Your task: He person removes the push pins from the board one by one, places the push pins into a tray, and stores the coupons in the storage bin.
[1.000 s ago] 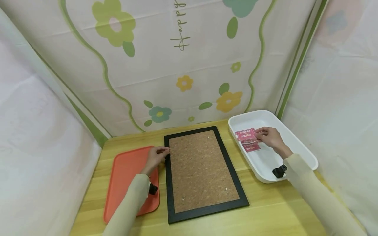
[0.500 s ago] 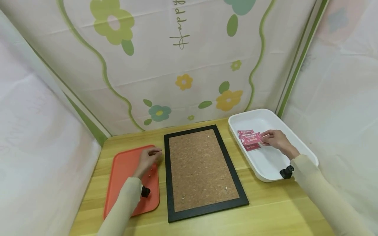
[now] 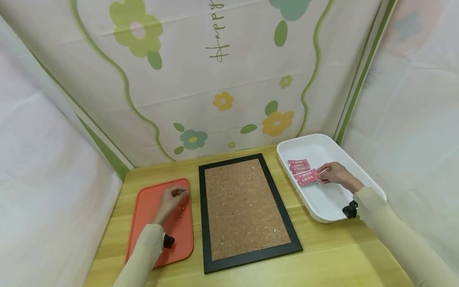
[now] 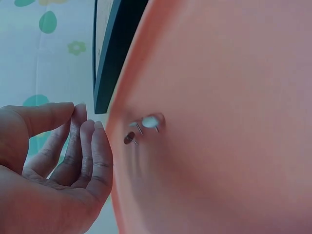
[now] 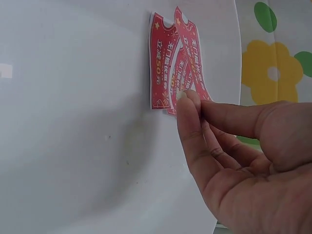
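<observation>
My right hand pinches the end of a pink-red coupon between thumb and index finger, inside the white plastic tray. Other coupons of the same kind lie just beyond it, partly overlapped. Over the right edge of the orange tray hovers my left hand, its fingers loosely bent and thumb tip close to the index fingertip. Nothing shows between them. Several thumbtacks rest in that orange tray near the hand, points showing on some.
A black-framed cork board lies between the two trays on the wooden table. Small shiny tacks sit near its corners. A flower-print cloth closes off the back, and pale cloth sides stand left and right.
My left hand has moved left and nearer from the cork board's edge to over the orange tray. My right hand has drawn the pinched coupon towards me, off the other coupons.
</observation>
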Motion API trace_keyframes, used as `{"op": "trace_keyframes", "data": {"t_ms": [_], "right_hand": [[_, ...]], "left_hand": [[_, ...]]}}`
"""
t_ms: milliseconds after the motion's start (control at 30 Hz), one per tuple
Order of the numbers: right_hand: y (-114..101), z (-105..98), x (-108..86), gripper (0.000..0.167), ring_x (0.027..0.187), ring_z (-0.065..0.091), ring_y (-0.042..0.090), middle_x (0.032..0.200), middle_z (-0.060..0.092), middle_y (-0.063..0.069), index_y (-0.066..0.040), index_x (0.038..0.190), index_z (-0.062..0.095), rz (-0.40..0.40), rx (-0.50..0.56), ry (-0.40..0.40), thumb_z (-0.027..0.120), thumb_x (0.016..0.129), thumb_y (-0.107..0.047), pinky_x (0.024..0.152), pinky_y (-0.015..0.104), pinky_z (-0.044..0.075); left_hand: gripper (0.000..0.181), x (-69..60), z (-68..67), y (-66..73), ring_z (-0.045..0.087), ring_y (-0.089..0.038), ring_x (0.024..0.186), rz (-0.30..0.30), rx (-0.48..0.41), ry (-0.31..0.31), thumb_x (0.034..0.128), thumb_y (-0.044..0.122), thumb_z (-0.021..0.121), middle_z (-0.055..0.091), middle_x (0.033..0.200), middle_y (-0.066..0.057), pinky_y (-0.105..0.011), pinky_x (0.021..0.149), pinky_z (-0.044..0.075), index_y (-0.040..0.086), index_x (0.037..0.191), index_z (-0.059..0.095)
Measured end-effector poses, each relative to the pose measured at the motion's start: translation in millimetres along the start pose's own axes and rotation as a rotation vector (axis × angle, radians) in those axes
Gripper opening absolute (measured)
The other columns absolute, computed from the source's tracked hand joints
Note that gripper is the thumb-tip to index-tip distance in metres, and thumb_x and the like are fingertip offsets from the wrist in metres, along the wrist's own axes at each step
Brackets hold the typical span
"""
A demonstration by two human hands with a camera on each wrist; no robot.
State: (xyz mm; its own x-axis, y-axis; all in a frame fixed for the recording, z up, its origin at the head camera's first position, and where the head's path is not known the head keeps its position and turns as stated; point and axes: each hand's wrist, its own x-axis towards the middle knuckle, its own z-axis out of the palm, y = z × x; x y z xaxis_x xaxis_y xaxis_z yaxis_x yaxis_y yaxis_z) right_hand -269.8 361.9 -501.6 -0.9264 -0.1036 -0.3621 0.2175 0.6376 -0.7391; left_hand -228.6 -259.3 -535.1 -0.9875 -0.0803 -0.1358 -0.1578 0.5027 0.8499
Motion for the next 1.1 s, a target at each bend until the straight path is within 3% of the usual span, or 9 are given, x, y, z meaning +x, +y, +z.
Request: {"op": "trace_keyframes", "data": {"t_ms": [133, 400, 767, 1100], "right_hand": [[-1, 0, 0.8, 0.034, 0.081, 0.072, 0.012, 0.101, 0.073, 0.018, 0.017, 0.126, 0.058, -0.001, -0.030, -0.027, 0.062, 0.101, -0.007, 0.078, 0.031, 0.064], [-6, 4, 3.1, 0.029, 0.071, 0.071, 0.009, 0.087, 0.074, 0.011, 0.016, 0.117, 0.060, 0.036, -0.076, -0.078, 0.065, 0.097, -0.004, 0.071, 0.028, 0.063], [-11, 10, 0.1, 0.030, 0.070, 0.070, 0.011, 0.088, 0.072, 0.012, 0.014, 0.117, 0.061, 0.087, -0.141, -0.094, 0.065, 0.095, -0.006, 0.071, 0.029, 0.062], [-10, 9, -5.9, 0.037, 0.073, 0.071, 0.014, 0.092, 0.073, 0.016, 0.016, 0.119, 0.059, 0.078, -0.169, -0.139, 0.060, 0.103, -0.017, 0.071, 0.031, 0.063]], "left_hand": [[0.028, -4.1, -3.8, -5.6, 0.072, -0.026, 0.089, -0.024, -0.005, -0.005, 0.1009, 0.026, 0.071, 0.075, 0.119, -0.018, -0.033, 0.068, 0.058, 0.009, 0.123, 0.075], [0.030, -10.8, -10.0, -6.2, 0.072, -0.026, 0.089, -0.060, -0.025, 0.001, 0.1014, 0.023, 0.070, 0.073, 0.123, -0.019, -0.035, 0.074, 0.061, 0.007, 0.126, 0.073], [0.030, -16.1, -21.4, -10.8, 0.071, -0.028, 0.086, -0.057, 0.002, -0.025, 0.1024, 0.021, 0.068, 0.073, 0.121, -0.021, -0.035, 0.070, 0.060, 0.005, 0.127, 0.071], [0.031, -21.5, -32.8, -16.2, 0.072, -0.027, 0.087, -0.057, 0.022, -0.065, 0.1029, 0.017, 0.067, 0.074, 0.118, -0.023, -0.036, 0.072, 0.062, 0.000, 0.128, 0.070]]}}
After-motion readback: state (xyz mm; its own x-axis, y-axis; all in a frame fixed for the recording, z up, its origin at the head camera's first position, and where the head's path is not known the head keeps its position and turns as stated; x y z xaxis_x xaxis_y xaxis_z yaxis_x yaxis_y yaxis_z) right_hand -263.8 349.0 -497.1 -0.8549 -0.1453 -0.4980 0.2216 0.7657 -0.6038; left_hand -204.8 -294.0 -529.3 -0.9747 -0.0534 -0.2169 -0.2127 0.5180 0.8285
